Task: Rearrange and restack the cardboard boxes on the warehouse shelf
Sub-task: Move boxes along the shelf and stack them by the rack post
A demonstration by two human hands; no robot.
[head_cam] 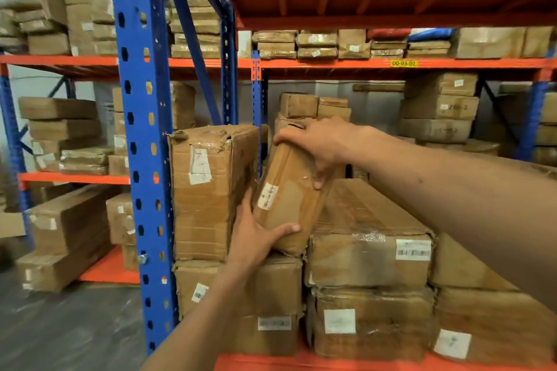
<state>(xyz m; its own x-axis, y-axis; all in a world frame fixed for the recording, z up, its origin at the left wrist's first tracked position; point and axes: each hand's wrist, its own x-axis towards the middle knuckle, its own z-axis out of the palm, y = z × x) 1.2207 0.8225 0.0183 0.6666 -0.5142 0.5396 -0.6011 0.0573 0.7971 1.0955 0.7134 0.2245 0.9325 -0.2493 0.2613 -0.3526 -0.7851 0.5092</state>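
left hand (256, 238) | right hand (319, 144) | both gripping tilted taped box (289, 199)

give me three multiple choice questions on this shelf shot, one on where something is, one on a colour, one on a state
1. Where is the tilted parcel?
A. between the tall box and the long flat box
B. on the floor
C. on the top shelf

2. What colour is the upright?
A. green
B. blue
C. white

3. How is the parcel held?
A. by one hand only
B. by neither hand
C. by both hands, leaning

Answers:
1. A, it sits between the tall box on its left and the long flat box on its right.
2. B, the perforated post is blue, with orange beams.
3. C, the right hand grips its top and the left hand its lower end, and it tilts rather than lying flat.
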